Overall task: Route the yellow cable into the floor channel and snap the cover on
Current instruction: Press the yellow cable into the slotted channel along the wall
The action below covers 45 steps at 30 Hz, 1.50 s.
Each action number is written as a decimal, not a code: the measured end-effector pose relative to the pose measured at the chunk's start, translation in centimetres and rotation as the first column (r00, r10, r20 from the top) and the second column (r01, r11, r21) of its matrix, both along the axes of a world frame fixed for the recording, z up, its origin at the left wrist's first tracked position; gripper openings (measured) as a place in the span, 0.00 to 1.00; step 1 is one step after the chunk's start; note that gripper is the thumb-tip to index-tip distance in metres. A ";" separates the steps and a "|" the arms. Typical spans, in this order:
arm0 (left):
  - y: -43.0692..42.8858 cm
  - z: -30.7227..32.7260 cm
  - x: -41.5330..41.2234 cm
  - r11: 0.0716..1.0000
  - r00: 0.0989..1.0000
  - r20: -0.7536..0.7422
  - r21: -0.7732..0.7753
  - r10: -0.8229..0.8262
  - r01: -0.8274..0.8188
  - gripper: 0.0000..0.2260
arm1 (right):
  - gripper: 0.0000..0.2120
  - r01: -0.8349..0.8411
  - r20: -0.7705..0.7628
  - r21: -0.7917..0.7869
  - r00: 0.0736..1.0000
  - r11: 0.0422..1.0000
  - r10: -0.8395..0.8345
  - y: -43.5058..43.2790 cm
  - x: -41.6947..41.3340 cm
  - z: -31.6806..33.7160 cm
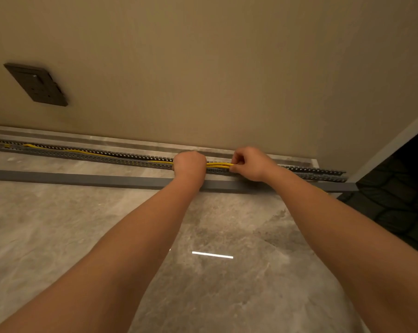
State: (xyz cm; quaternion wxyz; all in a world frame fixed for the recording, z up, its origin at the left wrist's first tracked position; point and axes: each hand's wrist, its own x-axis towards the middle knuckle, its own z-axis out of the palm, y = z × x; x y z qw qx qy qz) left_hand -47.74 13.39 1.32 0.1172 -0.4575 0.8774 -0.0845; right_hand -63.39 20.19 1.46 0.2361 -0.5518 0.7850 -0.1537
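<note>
Along the foot of the wall the slotted floor channel [121, 157] lies open, and its grey cover [83, 177] lies loose on the floor just in front, so the snapping-on is yet to come. The yellow cable [218, 164] sits in the channel at left, wavy, with the right end bare. The left hand [190, 164] is clenched over it; the right hand [250, 164] pinches it.

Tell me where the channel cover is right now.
The grey cover lies loose on the floor, parallel to the open channel and nearer the person.
</note>
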 end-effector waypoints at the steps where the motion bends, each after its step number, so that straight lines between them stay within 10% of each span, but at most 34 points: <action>1: 0.0 0.0 0.0 1.000 1.000 0.002 0.002 0.004 -0.004 0.11 | 0.05 0.012 0.003 -0.011 1.000 1.000 -0.012 0.0 0.0 -0.1; 8: 0.0 -0.3 0.1 1.000 1.000 0.000 -0.025 -0.001 0.001 0.09 | 0.08 0.249 0.227 -0.140 0.950 0.958 -0.214 -0.6 0.5 -0.1; 20: -0.7 0.3 0.5 0.998 0.997 -0.052 -0.015 0.055 -0.055 0.09 | 0.02 0.209 -0.081 0.094 0.976 0.973 -0.201 -2.1 1.3 1.0; 30: 0.2 -0.9 -2.0 0.986 0.919 -0.370 0.047 -0.134 0.162 0.13 | 0.09 0.307 -0.101 0.081 0.949 0.948 -0.298 -1.9 2.1 0.4; 45: 1.8 -0.1 -3.9 0.978 0.973 -0.107 0.014 -0.205 0.208 0.11 | 0.10 0.119 -0.343 0.111 0.936 0.987 -0.075 0.5 0.3 1.6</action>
